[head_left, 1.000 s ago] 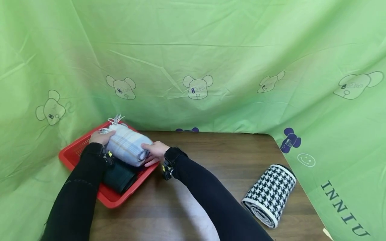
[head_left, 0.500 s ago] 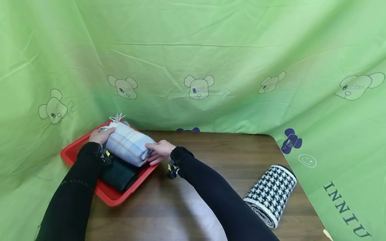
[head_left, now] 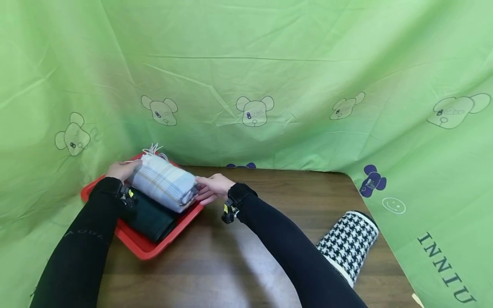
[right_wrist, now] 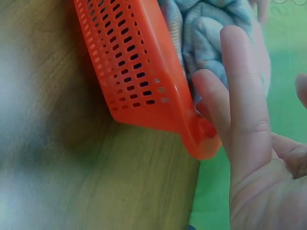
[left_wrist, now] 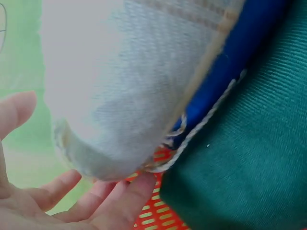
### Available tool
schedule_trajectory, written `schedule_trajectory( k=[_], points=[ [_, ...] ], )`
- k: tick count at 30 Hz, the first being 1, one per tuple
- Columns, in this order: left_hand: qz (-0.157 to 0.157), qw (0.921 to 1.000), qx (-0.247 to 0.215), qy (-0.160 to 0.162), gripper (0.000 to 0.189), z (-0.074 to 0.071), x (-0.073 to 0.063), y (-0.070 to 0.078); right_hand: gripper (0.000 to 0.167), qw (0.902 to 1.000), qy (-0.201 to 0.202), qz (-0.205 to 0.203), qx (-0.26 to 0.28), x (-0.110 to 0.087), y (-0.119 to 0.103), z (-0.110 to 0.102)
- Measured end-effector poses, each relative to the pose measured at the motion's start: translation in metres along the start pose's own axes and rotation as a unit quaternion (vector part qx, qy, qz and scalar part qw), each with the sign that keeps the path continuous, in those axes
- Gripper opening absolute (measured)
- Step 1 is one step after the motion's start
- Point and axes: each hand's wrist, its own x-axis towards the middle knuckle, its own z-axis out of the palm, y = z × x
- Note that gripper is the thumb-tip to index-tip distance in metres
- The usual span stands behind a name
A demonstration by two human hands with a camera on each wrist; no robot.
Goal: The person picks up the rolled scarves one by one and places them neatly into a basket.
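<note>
A rolled light blue and white plaid scarf [head_left: 163, 182] with white fringe lies in the red plastic basket [head_left: 145, 253], at the left of the table. My left hand [head_left: 121, 170] is at its fringed end; in the left wrist view the fingers [left_wrist: 139, 189] are spread loosely, tips right at the scarf's underside. At the other end is my right hand [head_left: 216, 187], its fingers [right_wrist: 242, 76] extended beside the coiled end, near the basket's rim. A dark green folded cloth [head_left: 150, 218] lies alongside in the basket. Some blue fabric [left_wrist: 211, 91] shows between the two.
A rolled black and white houndstooth cloth [head_left: 348, 244] lies on the right of the wooden table [head_left: 269, 205], partly behind my right forearm. A green printed curtain [head_left: 300, 64] hangs behind the table and along both sides.
Both hands have eased outward from the scarf, the left toward the left and the right toward the right. The scarf stays in the basket, and the basket appears slightly shifted in view.
</note>
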Motion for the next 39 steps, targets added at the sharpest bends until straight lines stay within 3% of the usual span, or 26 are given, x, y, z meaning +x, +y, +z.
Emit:
schedule_trajectory(
  k=[4, 6, 9, 13, 15, 20, 26, 30, 39],
  points=[
    [0.018, 0.9998, -0.003, -0.012, 0.106, -0.009, -0.007, 0.006, 0.065, 1.0000, -0.001, -0.003, -0.005, -0.007, -0.004, -0.006],
    [0.039, 0.9990, 0.021, -0.010, 0.108, -0.015, -0.013, 0.012, 0.067, 1.0000, 0.001, -0.006, -0.005, -0.011, -0.008, -0.010],
    [0.064, 0.9977, 0.019, -0.009, 0.110, -0.020, -0.021, 0.023, 0.069, 0.9999, 0.006, -0.010, -0.005, -0.018, -0.013, -0.016],
    [0.079, 0.9962, -0.010, -0.037, 0.113, -0.022, -0.029, 0.040, 0.069, 0.9999, 0.007, -0.013, -0.006, -0.027, -0.020, -0.025],
    [0.089, 0.9950, 0.002, -0.045, 0.114, -0.021, -0.033, 0.047, 0.068, 0.9998, 0.010, -0.015, -0.008, -0.032, -0.023, -0.029],
    [0.115, 0.9920, 0.026, -0.046, 0.114, -0.014, -0.043, 0.066, 0.067, 0.9994, 0.017, -0.024, -0.018, -0.042, -0.031, -0.039],
    [0.124, 0.9909, -0.007, -0.053, 0.109, 0.003, -0.062, 0.089, 0.066, 0.9990, 0.020, -0.031, -0.024, -0.051, -0.037, -0.055],
    [0.135, 0.9890, 0.000, -0.061, 0.106, 0.013, -0.075, 0.103, 0.066, 0.9985, 0.023, -0.038, -0.031, -0.058, -0.040, -0.067],
    [0.140, 0.9864, -0.031, -0.081, 0.102, 0.032, -0.088, 0.118, 0.066, 0.9977, 0.034, -0.043, -0.040, -0.077, -0.047, -0.090]
  ],
)
